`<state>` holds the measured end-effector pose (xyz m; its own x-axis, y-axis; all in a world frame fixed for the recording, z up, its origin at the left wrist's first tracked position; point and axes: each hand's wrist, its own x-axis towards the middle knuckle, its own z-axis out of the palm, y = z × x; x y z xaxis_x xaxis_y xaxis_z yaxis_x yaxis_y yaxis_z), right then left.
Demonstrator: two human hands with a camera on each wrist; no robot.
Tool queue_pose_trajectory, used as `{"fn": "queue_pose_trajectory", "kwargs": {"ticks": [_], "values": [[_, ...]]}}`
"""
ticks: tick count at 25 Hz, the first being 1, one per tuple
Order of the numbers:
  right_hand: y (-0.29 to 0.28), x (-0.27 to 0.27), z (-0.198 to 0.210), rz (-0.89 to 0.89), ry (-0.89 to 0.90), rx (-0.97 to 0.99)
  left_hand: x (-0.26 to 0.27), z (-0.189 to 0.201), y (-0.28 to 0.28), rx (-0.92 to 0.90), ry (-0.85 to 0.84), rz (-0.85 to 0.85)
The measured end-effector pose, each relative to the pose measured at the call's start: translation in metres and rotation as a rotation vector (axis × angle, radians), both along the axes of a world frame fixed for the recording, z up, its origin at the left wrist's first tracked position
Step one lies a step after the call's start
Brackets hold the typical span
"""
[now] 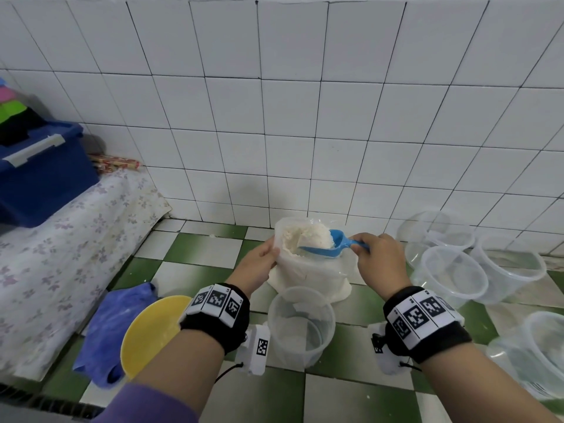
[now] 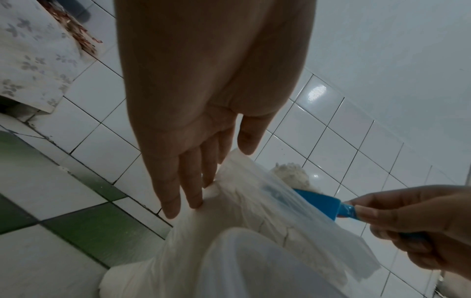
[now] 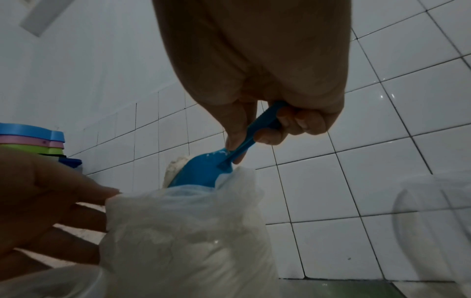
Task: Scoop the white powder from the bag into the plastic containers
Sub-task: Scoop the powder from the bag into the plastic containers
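A clear plastic bag (image 1: 308,270) of white powder stands open on the green-and-white tiled floor. My left hand (image 1: 259,264) holds the bag's left rim, thumb at the top edge and straight fingers (image 2: 196,193) against the outer side. My right hand (image 1: 378,261) grips the handle of a blue scoop (image 1: 332,244). Its bowl is in the bag's mouth, heaped with powder (image 1: 311,235). In the right wrist view the scoop (image 3: 201,171) sits just above the bag (image 3: 183,231). A clear container (image 1: 300,325) with some powder in it stands in front of the bag, between my wrists.
Several empty clear containers (image 1: 451,276) crowd the floor at the right, one (image 1: 537,352) near my right forearm. A yellow bowl (image 1: 152,328) and a blue cloth (image 1: 113,325) lie at the left. A blue bin (image 1: 39,175) sits on a flowered cover; the tiled wall (image 1: 305,117) is close behind the bag.
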<state>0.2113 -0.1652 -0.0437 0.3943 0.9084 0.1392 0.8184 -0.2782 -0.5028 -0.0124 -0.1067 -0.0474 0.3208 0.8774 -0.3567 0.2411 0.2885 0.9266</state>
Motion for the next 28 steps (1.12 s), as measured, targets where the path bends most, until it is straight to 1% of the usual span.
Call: {"fn": "queue_pose_trajectory", "kwargs": {"ticks": [4, 7, 9, 11, 14, 18, 22, 25, 28], "values": [[-0.005, 0.003, 0.006, 0.009, 0.005, 0.018, -0.002, -0.001, -0.004, -0.005, 0.01, 0.013], [-0.012, 0.005, 0.01, 0.017, 0.02, 0.035, -0.006, -0.008, -0.007, -0.03, 0.053, 0.018], [-0.021, 0.004, 0.015, 0.043, 0.058, 0.065, -0.012, -0.014, -0.013, -0.074, 0.101, 0.008], [-0.035, 0.001, 0.023, 0.098, 0.122, 0.089, -0.021, -0.023, -0.018, -0.112, 0.132, -0.041], [-0.056, -0.002, 0.027, 0.187, 0.211, 0.058, -0.031, -0.029, -0.026, -0.119, 0.146, -0.129], [-0.074, -0.007, 0.018, 0.239, 0.273, -0.02, -0.028, -0.029, -0.032, -0.08, 0.173, -0.095], [-0.08, -0.014, 0.004, 0.284, 0.197, -0.131, -0.024, -0.031, -0.032, -0.042, 0.196, -0.033], [-0.076, -0.015, -0.009, 0.272, 0.098, -0.194, -0.024, -0.032, -0.031, -0.051, 0.164, 0.021], [-0.074, -0.02, -0.018, 0.272, -0.001, -0.163, -0.025, -0.032, -0.031, -0.067, 0.14, 0.029]]}}
